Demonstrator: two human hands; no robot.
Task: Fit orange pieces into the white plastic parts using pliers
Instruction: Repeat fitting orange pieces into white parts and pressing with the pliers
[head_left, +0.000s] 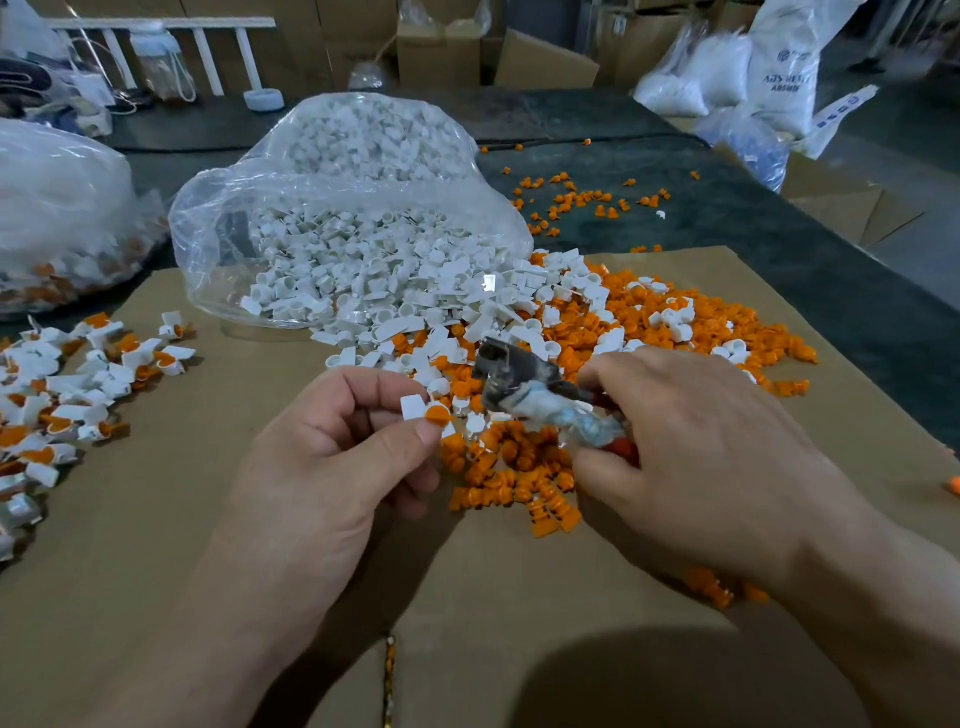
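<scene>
- Pinching a white part (414, 407) with an orange piece (438, 415) in it, the left hand (332, 452) held it just left of the pliers (524, 387).
- The right hand (701, 452) gripped them, nose angled up-left, just above the part.

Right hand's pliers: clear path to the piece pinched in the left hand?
Probably yes. The pliers in the right hand sit just beside the white-and-orange piece the left hand pinches; nothing lies between them.

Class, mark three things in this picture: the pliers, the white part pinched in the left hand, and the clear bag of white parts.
pliers (511, 371): head view, dark metal head.
white part (414, 407): head view, its flat white face.
clear bag (208, 223): head view, its left plastic wall.
</scene>
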